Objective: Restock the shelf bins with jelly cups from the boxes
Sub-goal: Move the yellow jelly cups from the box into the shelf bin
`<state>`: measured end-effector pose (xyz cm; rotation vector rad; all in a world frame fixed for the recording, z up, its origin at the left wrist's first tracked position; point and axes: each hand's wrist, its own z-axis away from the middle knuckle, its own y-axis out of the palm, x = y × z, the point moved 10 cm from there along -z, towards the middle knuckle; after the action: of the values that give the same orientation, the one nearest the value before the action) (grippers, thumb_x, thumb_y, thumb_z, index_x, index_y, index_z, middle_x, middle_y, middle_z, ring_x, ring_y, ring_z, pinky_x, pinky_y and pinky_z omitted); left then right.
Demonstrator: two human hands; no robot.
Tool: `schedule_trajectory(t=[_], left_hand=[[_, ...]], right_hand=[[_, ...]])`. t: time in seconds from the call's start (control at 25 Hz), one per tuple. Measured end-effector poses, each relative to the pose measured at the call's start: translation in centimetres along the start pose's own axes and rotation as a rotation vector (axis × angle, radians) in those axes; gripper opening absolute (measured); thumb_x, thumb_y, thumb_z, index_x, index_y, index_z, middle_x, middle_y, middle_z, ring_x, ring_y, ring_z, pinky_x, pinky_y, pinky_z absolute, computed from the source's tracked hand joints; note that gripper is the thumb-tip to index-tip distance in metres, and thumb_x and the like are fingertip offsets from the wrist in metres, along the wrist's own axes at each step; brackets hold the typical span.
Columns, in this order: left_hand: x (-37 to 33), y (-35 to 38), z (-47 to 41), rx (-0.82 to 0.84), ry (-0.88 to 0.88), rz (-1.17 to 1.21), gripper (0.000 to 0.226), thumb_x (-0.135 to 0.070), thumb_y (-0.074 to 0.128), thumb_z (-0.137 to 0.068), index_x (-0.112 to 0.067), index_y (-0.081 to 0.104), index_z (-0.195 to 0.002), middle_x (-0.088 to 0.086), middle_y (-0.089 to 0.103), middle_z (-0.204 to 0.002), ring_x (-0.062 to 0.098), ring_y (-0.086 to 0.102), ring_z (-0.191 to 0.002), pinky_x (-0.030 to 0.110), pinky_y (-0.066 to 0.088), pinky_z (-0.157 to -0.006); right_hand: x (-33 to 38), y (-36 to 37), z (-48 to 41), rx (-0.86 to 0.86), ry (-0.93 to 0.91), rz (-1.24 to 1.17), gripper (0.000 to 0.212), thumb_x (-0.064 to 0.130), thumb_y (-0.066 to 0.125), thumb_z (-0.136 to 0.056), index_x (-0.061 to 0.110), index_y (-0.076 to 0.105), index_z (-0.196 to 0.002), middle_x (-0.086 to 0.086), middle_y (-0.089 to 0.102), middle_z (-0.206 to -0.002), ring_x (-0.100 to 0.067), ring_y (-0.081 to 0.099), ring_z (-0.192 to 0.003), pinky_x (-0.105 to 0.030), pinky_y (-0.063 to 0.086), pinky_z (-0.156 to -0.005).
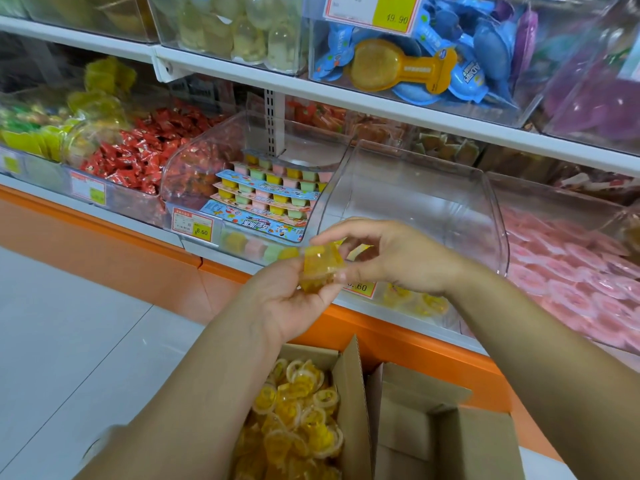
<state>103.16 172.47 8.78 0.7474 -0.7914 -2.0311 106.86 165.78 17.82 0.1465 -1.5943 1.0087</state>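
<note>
Left hand (289, 301) grips 1 yellow jelly cup (320, 270) from below; right hand (393, 259) pinches its top, at the front edge of the clear bin (419, 197).

A pale grey tiled floor (69, 323) fills the near left, with thin joints between the tiles and a soft, even light on its surface. A shop shelving unit runs from the left to the far right. Its base (104, 258) is a plain orange panel with a seam between two sections. Above the base runs the white front edge of the lower shelf (149, 232), and higher up is a white upper shelf (346, 95). A white bracket (166, 69) sits under the upper shelf. A slotted white upright (273, 123) stands at the back.
</note>
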Motion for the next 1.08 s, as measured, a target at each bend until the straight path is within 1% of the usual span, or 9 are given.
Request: schedule_trajectory(t=[0.16,0.28,0.4,0.48,0.68,0.8,0.88,1.0,1.08], left_hand=[[-1.0,0.1,1.4,-0.043,0.125,-0.123,0.015,0.007,0.051,-0.097,-0.004,0.055,-0.088,0.028,0.061,-0.113,0.037,0.063,-0.097,0.050,0.058,-0.082],[-1.8,0.4,1.9,-0.007,0.169,-0.160,0.023,0.009,0.049,-0.097,-0.013,0.051,-0.091,0.026,0.058,-0.123,0.036,0.064,-0.098,0.051,0.055,-0.083],[-1.7,0.9,2.3,0.040,0.155,-0.190,0.021,0.010,0.048,-0.097,-0.011,0.052,-0.094,0.028,0.060,-0.126,0.037,0.064,-0.108,0.052,0.053,-0.084],[-1.5,1.1,2.6,0.030,0.162,-0.204,0.020,0.010,0.049,-0.096,-0.008,0.053,-0.090,0.029,0.062,-0.122,0.040,0.063,-0.111,0.054,0.051,-0.089],[-1.6,1.2,2.4,0.005,0.221,-0.260,0.021,0.006,0.054,-0.096,-0.007,0.059,-0.080,0.024,0.067,-0.099,0.037,0.064,-0.113,0.053,0.047,-0.102],[-1.4,1.2,2.1,0.019,0.231,-0.306,0.022,0.005,0.052,-0.097,-0.009,0.060,-0.081,0.022,0.069,-0.096,0.037,0.064,-0.110,0.054,0.047,-0.102],[-1.0,1.2,1.5,0.040,0.191,-0.357,0.015,0.001,0.052,-0.098,-0.005,0.064,-0.092,0.024,0.069,-0.107,0.038,0.064,-0.110,0.054,0.051,-0.096],[-0.5,1.1,0.6,0.054,0.161,-0.415,0.018,-0.006,0.050,-0.101,-0.002,0.066,-0.108,0.023,0.068,-0.116,0.034,0.066,-0.109,0.048,0.056,-0.086],[-0.1,1.7,0.5,0.093,0.169,-0.437,0.021,-0.009,0.049,-0.102,-0.004,0.064,-0.115,0.020,0.069,-0.117,0.031,0.067,-0.109,0.045,0.056,-0.084]], right_hand=[[-3.5,-6.2,-0.5,-0.328,0.108,-0.094,0.022,0.010,0.062,-0.092,0.016,0.067,-0.112,-0.010,0.069,-0.100,-0.011,0.062,-0.084,-0.022,0.054,-0.071],[-10.8,-11.9,0.4,-0.505,0.467,0.081,0.007,0.008,0.059,-0.093,0.003,0.064,-0.092,-0.017,0.063,-0.089,-0.019,0.059,-0.070,-0.022,0.053,-0.064],[-17.1,-12.2,1.6,-0.484,0.771,0.039,0.012,0.005,0.059,-0.093,0.003,0.057,-0.082,-0.015,0.056,-0.073,-0.016,0.059,-0.046,-0.024,0.053,-0.048],[-19.2,-11.3,1.6,-0.471,0.869,-0.010,0.003,0.001,0.059,-0.092,0.000,0.057,-0.092,-0.016,0.057,-0.073,-0.018,0.060,-0.051,-0.023,0.052,-0.043],[-21.0,-9.5,1.8,-0.383,1.011,0.040,0.019,0.005,0.056,-0.096,-0.004,0.048,-0.082,-0.018,0.053,-0.070,-0.023,0.055,-0.055,-0.028,0.052,-0.042],[-18.9,-10.7,1.8,-0.346,0.965,0.339,0.023,0.017,0.055,-0.097,-0.005,0.058,-0.098,-0.020,0.061,-0.093,-0.029,0.063,-0.077,-0.034,0.055,-0.065],[-14.4,-12.0,1.0,-0.442,0.762,0.483,0.033,0.026,0.053,-0.097,-0.003,0.065,-0.107,-0.014,0.064,-0.103,-0.027,0.060,-0.091,-0.032,0.049,-0.079],[-7.7,-8.1,0.4,-0.298,0.455,-0.075,0.028,0.027,0.062,-0.092,0.001,0.069,-0.102,-0.007,0.068,-0.088,-0.015,0.058,-0.078,-0.026,0.049,-0.069],[-4.6,-4.1,0.4,-0.059,0.403,-0.129,0.028,0.027,0.066,-0.088,0.004,0.070,-0.103,-0.005,0.070,-0.087,-0.010,0.061,-0.074,-0.022,0.048,-0.066]])
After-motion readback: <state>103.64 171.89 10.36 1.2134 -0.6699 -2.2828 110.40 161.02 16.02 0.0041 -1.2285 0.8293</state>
